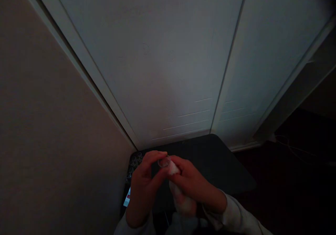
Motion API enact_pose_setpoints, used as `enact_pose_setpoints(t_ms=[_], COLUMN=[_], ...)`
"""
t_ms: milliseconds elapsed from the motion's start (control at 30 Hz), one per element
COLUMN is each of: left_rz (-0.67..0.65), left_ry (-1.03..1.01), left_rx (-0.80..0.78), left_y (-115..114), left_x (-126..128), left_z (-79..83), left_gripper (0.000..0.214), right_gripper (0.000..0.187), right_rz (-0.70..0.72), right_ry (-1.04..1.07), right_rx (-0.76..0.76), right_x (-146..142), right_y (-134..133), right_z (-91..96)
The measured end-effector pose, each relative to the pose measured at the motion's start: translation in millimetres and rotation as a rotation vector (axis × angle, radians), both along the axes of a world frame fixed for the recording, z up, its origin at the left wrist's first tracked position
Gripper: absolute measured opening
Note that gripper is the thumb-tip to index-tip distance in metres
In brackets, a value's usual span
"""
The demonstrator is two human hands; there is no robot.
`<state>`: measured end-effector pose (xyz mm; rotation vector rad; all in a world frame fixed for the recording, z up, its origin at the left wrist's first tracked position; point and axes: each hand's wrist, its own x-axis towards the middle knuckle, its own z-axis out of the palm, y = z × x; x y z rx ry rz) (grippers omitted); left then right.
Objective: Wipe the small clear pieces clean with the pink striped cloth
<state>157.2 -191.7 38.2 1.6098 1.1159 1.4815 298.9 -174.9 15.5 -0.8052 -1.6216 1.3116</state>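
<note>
Between thumb and fingers, my left hand (144, 184) grips a small clear round piece (164, 162) with a circular rim. It looks like glass or plastic, and whether it is a little cup or a lens is too dark to tell. My right hand (193, 180) is closed on a white cloth (173, 168), bunched right beside the clear piece's rim. A paler stretch, apparently the same cloth, hangs below that hand. Both hands are close together over a dark tabletop (210, 161).
Behind the table stands a pale panelled cupboard (162, 70). A plain wall (52, 123) rises close on the left. Several clear, shiny items (135, 159) lie at the table's left corner, near a small bright printed object (127, 197). A thin cable (288, 144) runs at the right.
</note>
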Motion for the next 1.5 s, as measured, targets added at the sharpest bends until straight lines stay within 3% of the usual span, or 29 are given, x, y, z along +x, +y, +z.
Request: enact_pose_setpoints(t_ms=[133, 233, 367, 567, 733, 867, 1033, 1133, 1333, 1500], left_rz=[0.048, 0.09, 0.159, 0.124, 0.128, 0.085, 0.018, 0.04, 0.136, 0.148], left_ry=[0.008, -0.013, -0.096, -0.191, -0.179, -0.203, -0.229, -0.229, 0.023, 0.326], left_rx=[0.053, 0.086, 0.076, 0.103, 0.141, 0.191, 0.253, 0.276, 0.366, 0.379], left_y=[-1.6, -2.1, -2.3, -6.9, -8.2, -7.6, -12.1, -13.3, -10.1, -6.1], left_x=[2.4, 4.9, 9.5, 11.4, 6.1, 6.5, 11.8, 15.5, 13.3, 5.3], left_z=[-2.8, -4.8, -6.3, 2.1, 7.4, 5.6, 4.7, 4.1, -9.0, -10.3], left_gripper=[0.026, 0.025, 0.02, 0.014, 0.015, 0.017, 0.02, 0.019, 0.021, 0.028], right_gripper=[0.025, 0.028, 0.029, 0.027, 0.045, 0.058, 0.053, 0.051, 0.051, 0.05], right_rz=[-0.19, -0.236, -0.246, -0.146, 0.027, 0.042, -0.023, 0.027, 0.096, -0.051], right_ry=[-0.108, -0.128, -0.122, 0.064, 0.33, 0.487, 0.726, 0.776, 0.773, 0.59], right_rx=[0.241, 0.399, 0.432, 0.248, -0.113, -0.325, -0.576, -0.672, -0.687, -0.414], right_x=[-4.3, -6.6, -7.2, -4.0, -3.5, -7.8, -11.9, -12.0, -11.8, -5.9], right_y=[-1.6, -1.7, -1.2, -2.8, -4.3, -2.3, 1.4, 0.3, -3.0, -0.4], right_z=[-7.8, -11.9, -11.3, -9.0, -17.2, -23.6, -17.1, -13.4, -16.8, -18.6])
